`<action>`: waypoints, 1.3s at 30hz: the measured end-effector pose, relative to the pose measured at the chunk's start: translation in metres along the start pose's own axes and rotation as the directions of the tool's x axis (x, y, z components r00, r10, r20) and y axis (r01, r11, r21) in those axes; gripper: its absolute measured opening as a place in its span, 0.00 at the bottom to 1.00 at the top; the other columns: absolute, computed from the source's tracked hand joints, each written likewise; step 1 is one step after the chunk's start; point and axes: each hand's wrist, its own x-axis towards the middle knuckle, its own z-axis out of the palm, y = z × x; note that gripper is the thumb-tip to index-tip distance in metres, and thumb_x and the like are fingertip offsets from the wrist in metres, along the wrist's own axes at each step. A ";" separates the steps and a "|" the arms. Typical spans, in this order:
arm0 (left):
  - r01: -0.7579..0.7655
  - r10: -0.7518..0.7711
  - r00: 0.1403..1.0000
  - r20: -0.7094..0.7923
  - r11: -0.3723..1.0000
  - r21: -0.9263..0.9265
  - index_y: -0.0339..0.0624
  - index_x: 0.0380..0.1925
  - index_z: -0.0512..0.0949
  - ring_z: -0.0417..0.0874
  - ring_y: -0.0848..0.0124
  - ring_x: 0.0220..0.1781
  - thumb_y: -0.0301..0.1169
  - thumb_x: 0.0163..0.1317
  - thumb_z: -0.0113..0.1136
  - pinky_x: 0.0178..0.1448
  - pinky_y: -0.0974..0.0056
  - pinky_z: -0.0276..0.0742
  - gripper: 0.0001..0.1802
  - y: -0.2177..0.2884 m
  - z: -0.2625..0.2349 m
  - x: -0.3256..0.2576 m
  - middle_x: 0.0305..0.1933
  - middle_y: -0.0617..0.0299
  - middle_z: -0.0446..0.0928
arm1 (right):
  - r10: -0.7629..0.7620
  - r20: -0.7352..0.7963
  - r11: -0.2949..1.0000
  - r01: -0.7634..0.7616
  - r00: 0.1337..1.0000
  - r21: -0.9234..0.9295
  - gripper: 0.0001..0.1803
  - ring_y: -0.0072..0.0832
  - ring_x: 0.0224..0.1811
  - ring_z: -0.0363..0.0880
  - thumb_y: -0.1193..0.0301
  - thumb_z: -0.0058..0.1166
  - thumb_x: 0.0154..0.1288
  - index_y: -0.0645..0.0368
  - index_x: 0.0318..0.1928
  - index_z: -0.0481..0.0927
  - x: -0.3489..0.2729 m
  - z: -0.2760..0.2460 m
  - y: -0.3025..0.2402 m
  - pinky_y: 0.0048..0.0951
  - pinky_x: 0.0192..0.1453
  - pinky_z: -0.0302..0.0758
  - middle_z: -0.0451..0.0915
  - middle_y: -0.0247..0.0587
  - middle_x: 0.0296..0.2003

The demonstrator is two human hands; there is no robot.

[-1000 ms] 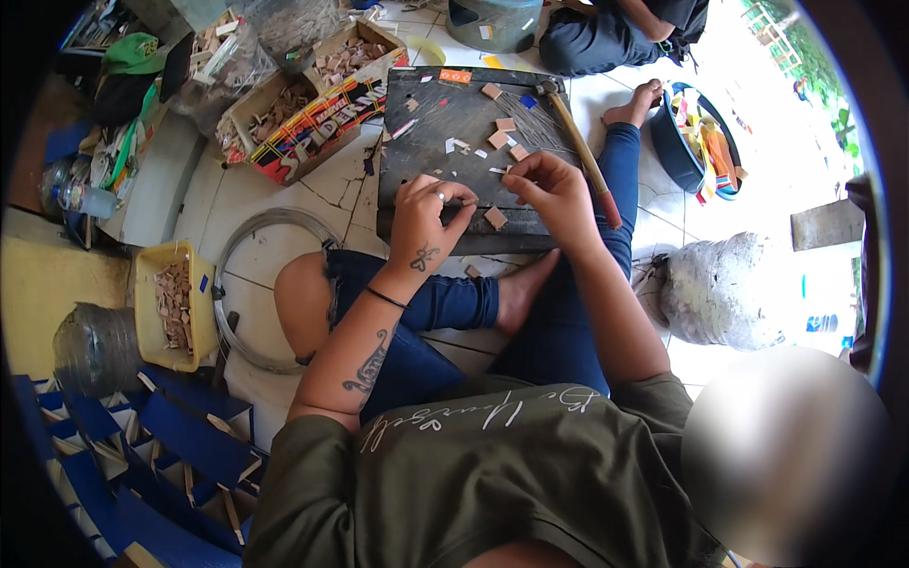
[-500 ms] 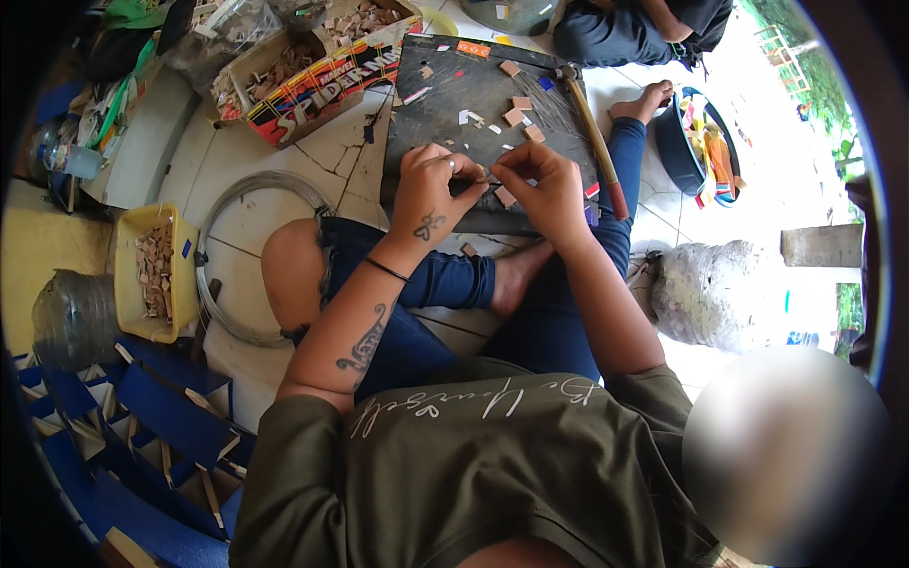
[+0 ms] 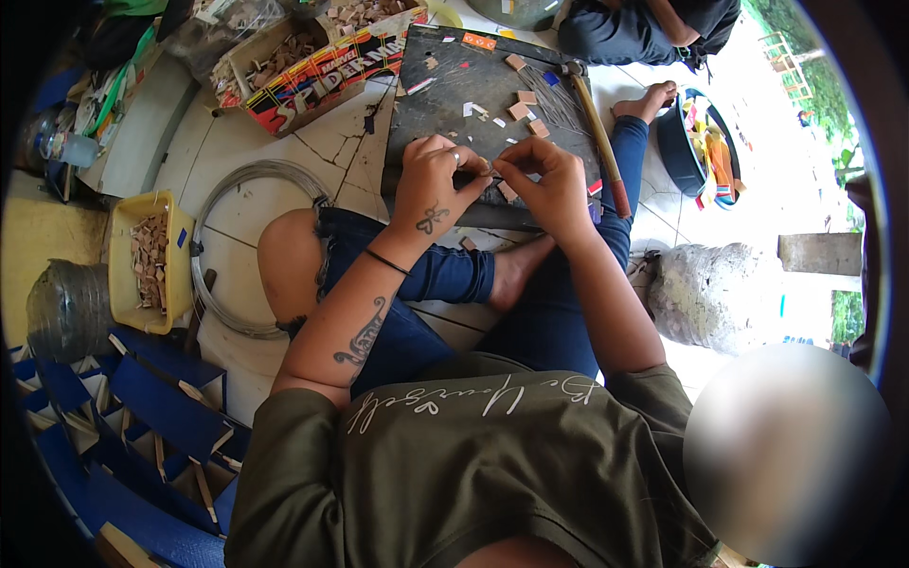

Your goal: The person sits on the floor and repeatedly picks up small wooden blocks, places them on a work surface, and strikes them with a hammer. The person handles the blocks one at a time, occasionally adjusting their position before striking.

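Seated cross-legged on a tiled floor, I bring both hands together over the near edge of a dark work board (image 3: 445, 104). My left hand (image 3: 431, 189) and right hand (image 3: 554, 185) meet fingertip to fingertip, pinched shut on a thin wire (image 3: 492, 176) that is too small to make out clearly. Small wooden blocks (image 3: 526, 112) lie scattered at 12 o'clock from my hands, a hammer (image 3: 597, 123) at 1 o'clock, a coil of wire (image 3: 222, 237) at 9 o'clock, a yellow tub (image 3: 123, 275) of wood chips beyond it.
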 end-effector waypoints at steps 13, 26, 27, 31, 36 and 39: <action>-0.093 0.092 0.996 -0.009 0.996 -0.005 0.40 0.28 0.82 0.80 0.60 0.40 0.29 0.53 0.69 0.53 0.58 0.70 0.06 0.004 0.002 0.004 0.33 0.61 0.81 | -0.061 0.059 0.982 0.070 0.996 -0.178 0.08 0.35 0.38 0.84 0.73 0.67 0.54 0.64 0.32 0.83 0.006 -0.003 -0.009 0.31 0.43 0.79 0.83 0.45 0.32; -0.181 0.179 0.982 -0.063 0.983 -0.035 0.41 0.26 0.78 0.78 0.64 0.29 0.24 0.57 0.65 0.42 0.60 0.71 0.05 0.003 0.011 0.001 0.27 0.62 0.78 | 0.082 -0.225 0.705 -0.216 0.971 -0.676 0.24 0.50 0.51 0.78 0.66 0.49 0.72 0.55 0.66 0.67 -0.004 -0.088 0.095 0.41 0.56 0.74 0.77 0.53 0.53; -0.184 0.182 0.981 -0.066 0.983 -0.029 0.41 0.26 0.78 0.78 0.64 0.29 0.24 0.57 0.65 0.41 0.60 0.71 0.05 0.003 0.011 0.000 0.27 0.62 0.77 | 0.063 -0.223 0.755 -0.192 0.973 -0.627 0.23 0.48 0.50 0.79 0.67 0.48 0.73 0.56 0.66 0.67 -0.006 -0.090 0.094 0.41 0.56 0.74 0.78 0.53 0.51; -0.215 0.214 0.975 -0.069 0.977 -0.013 0.41 0.26 0.78 0.78 0.64 0.29 0.24 0.57 0.65 0.41 0.61 0.71 0.05 0.003 0.010 0.001 0.28 0.62 0.77 | 0.107 -0.182 0.966 -0.145 0.977 -0.214 0.21 0.34 0.38 0.80 0.72 0.47 0.74 0.59 0.64 0.66 -0.035 -0.092 0.054 0.34 0.44 0.75 0.79 0.47 0.38; -0.233 0.232 0.970 -0.068 0.972 -0.003 0.41 0.26 0.77 0.78 0.64 0.29 0.24 0.57 0.65 0.41 0.62 0.71 0.05 0.003 0.011 0.002 0.28 0.62 0.78 | 0.259 0.102 0.966 -0.257 0.960 -0.032 0.17 0.23 0.30 0.76 0.74 0.46 0.74 0.60 0.61 0.66 -0.102 -0.099 -0.026 0.24 0.35 0.72 0.78 0.36 0.32; -0.216 0.215 0.975 -0.062 0.976 -0.008 0.41 0.27 0.77 0.78 0.64 0.29 0.24 0.58 0.65 0.41 0.62 0.72 0.05 0.004 0.010 0.001 0.29 0.62 0.78 | 0.262 0.153 0.965 -0.257 0.953 -0.053 0.18 0.15 0.22 0.69 0.75 0.42 0.76 0.63 0.63 0.65 -0.119 -0.098 -0.056 0.19 0.25 0.65 0.75 0.35 0.31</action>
